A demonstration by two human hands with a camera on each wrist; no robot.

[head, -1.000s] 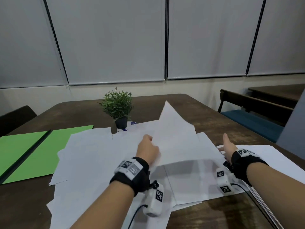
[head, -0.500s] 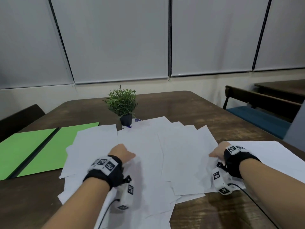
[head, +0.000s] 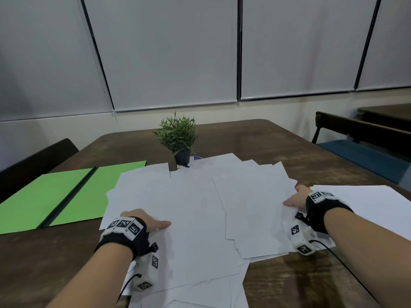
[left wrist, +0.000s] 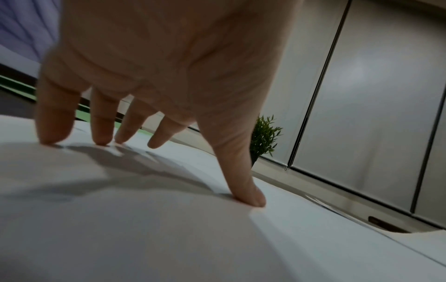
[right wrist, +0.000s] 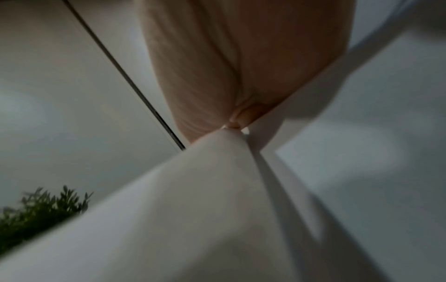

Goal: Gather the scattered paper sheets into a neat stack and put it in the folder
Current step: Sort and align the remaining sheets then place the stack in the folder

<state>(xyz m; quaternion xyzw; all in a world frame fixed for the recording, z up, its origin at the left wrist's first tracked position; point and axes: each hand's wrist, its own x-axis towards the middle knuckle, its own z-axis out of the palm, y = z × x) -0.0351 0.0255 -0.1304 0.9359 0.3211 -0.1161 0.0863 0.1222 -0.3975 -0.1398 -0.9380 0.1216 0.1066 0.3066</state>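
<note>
At the bottom centre of the head view, the scattered white paper sheets point(head: 195, 210) overlap in a loose fan that runs from the lower edge up to mid-frame across the dark brown wooden table point(head: 295, 283). The left hand point(head: 142, 221) sits at lower left of centre, on the left part of the pile; in the left wrist view its fingers point(left wrist: 55, 118) are spread and nearly straight, the fingertips and thumb pressing down on the top sheet, nothing gripped. The right hand point(head: 297, 197) lies at centre right, at the right edge of the pile. In the right wrist view a raised corner of a sheet meets the hand point(right wrist: 241, 63), but that picture is blurred and I cannot tell whether the fingers pinch it or only touch it. Just to the right of that hand, a separate white paper sheet point(head: 364, 205) lies flat near the table's right edge. At middle left, the open bright green folder point(head: 55, 196) lies flat with a dark spine down its middle; its right edge is tucked beneath the sheets. Farther up, at centre, a small green potted plant in a black pot point(head: 178, 136) stands just behind the pile's far edge.
</note>
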